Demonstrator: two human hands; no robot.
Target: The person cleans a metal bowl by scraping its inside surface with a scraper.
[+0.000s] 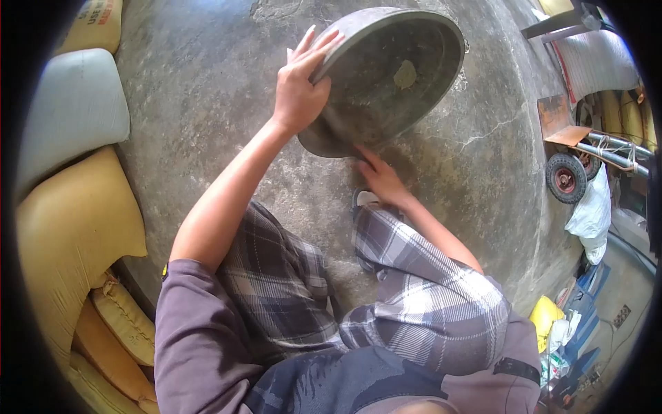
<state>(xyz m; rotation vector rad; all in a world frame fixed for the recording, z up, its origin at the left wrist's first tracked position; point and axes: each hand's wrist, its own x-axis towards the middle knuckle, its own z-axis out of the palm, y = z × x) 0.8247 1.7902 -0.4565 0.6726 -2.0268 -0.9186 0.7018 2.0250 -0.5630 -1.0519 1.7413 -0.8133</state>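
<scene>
A large round grey basin [386,83] is tilted on its side above the concrete floor, its hollow facing down and to the right. A pale patch shows on its inner surface. My left hand [301,86] is at the basin's upper left side, palm against the outer wall, fingers spread near the rim. At the lower edge, my right hand [378,176] has its fingers on the rim, partly blurred; the thumb and fingers close around the edge there. The basin hides some of the floor behind it.
Stuffed sacks [79,228] line the left side. At the right stand a hand truck with a black wheel [566,178], a white bag [592,214] and a yellow bag [545,319]. Grey concrete floor [207,90] lies around my legs.
</scene>
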